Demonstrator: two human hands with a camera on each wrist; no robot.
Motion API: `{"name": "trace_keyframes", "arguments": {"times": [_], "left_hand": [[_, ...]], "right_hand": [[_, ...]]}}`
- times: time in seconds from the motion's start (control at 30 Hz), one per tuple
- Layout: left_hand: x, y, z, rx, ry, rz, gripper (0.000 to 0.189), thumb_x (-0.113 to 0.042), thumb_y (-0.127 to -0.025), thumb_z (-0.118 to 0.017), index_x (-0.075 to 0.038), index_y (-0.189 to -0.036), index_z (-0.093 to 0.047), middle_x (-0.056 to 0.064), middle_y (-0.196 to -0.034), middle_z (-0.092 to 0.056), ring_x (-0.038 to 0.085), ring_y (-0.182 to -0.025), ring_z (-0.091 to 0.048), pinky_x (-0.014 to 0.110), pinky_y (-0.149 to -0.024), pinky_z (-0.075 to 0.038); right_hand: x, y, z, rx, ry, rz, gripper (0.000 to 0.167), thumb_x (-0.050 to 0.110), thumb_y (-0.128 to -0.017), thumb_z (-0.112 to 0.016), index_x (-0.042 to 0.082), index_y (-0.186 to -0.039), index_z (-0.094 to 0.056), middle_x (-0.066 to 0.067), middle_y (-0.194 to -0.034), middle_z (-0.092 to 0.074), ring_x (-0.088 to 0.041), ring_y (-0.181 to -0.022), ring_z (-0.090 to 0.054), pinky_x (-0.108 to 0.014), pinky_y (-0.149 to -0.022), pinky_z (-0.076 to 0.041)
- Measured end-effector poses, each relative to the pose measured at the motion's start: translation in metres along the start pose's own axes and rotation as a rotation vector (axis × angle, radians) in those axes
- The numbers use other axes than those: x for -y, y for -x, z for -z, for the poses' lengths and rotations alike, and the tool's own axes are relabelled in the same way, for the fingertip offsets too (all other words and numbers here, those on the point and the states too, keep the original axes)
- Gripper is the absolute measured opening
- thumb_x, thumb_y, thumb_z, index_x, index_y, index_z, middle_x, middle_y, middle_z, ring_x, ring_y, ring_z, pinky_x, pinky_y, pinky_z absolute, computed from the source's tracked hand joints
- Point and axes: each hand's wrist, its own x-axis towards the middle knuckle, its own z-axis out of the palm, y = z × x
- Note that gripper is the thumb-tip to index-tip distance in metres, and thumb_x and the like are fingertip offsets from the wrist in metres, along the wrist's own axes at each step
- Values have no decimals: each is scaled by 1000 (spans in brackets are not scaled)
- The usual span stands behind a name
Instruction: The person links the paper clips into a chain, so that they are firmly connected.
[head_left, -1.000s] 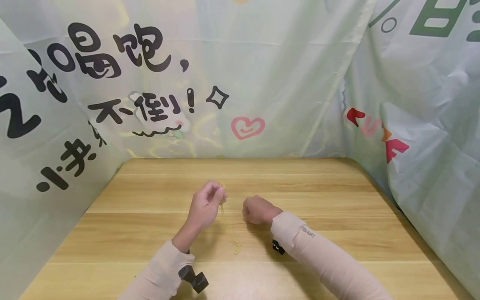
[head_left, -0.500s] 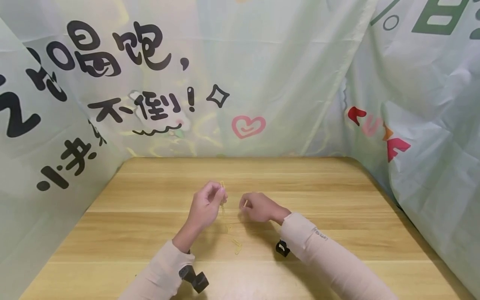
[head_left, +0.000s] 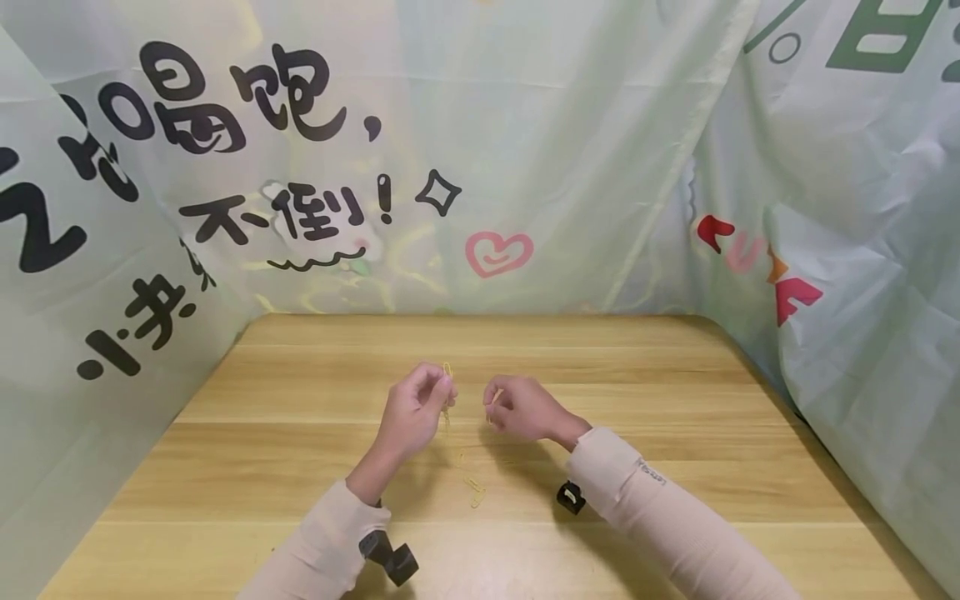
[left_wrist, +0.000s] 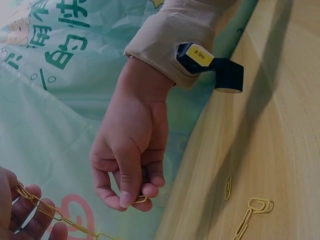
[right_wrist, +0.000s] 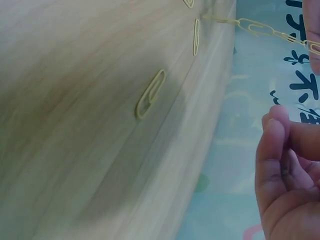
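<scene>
My left hand point(head_left: 416, 408) pinches the upper part of a chain of linked yellow paper clips point(left_wrist: 57, 216). One clip sticks up above the fingertips, and the chain hangs toward the table. Its lower clips point(head_left: 474, 490) lie on the wood. A short gap to the right, my right hand point(head_left: 525, 407) is raised over the table. In the left wrist view, a single yellow paper clip point(left_wrist: 140, 199) shows between its thumb and fingers; the right wrist view hides that clip behind the fingertips.
Loose paper clips point(right_wrist: 150, 94) lie on the wooden table point(head_left: 300, 475) below the hands. Printed fabric point(head_left: 570, 192) hangs around the back and sides of the tabletop. A black wrist camera point(head_left: 388, 557) sits at the left cuff.
My right hand has lifted slightly and turned, so its pinching fingertips now face the left hand. The left hand holds the chain in nearly the same place.
</scene>
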Motion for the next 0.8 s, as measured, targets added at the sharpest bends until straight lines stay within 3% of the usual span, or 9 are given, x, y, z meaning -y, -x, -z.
{"name": "trace_keyframes", "arguments": {"times": [0.13, 0.2, 0.33, 0.43, 0.5, 0.6, 0.8], "left_hand": [[1, 0, 0, 6, -9, -15, 12, 5, -97, -50, 4, -86, -55, 19, -78, -60, 25, -70, -57, 27, -67, -51], [-4, 0, 1, 10, -10, -20, 12, 6, -97, -50, 4, -86, -55, 20, -78, -60, 26, -70, -57, 27, -67, -51], [11, -1, -1, 6, -12, -13, 12, 5, -97, -50, 3, -87, -55, 19, -79, -61, 26, -70, -58, 27, -66, -51], [23, -2, -2, 6, -8, -5, 13, 1, -99, -50, 0, -88, -56, 16, -80, -61, 23, -71, -58, 27, -67, -51], [26, 0, -2, 7, -5, -5, 12, -1, -99, -51, -1, -88, -57, 13, -80, -61, 21, -71, -58, 27, -67, -51], [27, 2, -1, 7, -16, -2, 12, -1, -99, -52, -2, -88, -58, 9, -78, -61, 21, -71, -58, 27, -67, -51], [26, -1, -3, 7, -42, 3, 11, 4, -97, -50, 3, -90, -58, 15, -78, -61, 30, -71, -58, 28, -67, -50]], "right_hand": [[1, 1, 3, -26, 0, 20, 5, 6, -95, -59, 2, -95, -62, -11, -70, -68, -33, -63, -66, -24, -47, -44], [1, 1, 5, -35, 7, 35, 4, 7, -95, -60, 3, -95, -63, -10, -69, -68, -33, -60, -65, -24, -46, -44], [2, 2, 7, -54, -3, 53, 5, 7, -94, -62, 3, -93, -65, -9, -69, -67, -26, -58, -63, -25, -48, -46], [4, 3, 8, -68, -49, 48, 7, 6, -93, -63, 1, -95, -68, -6, -73, -68, -24, -66, -66, -30, -58, -54], [5, 4, 7, -57, -102, 45, 9, 4, -93, -64, -2, -98, -68, -5, -79, -68, -27, -75, -69, -36, -68, -58], [6, 5, 7, -36, -154, 60, 10, 1, -92, -63, -4, -100, -67, -6, -84, -69, -33, -81, -69, -42, -73, -58], [10, 6, 12, -81, -62, 127, 8, 9, -95, -63, 4, -90, -67, -1, -78, -67, -25, -73, -67, -39, -68, -57]]}}
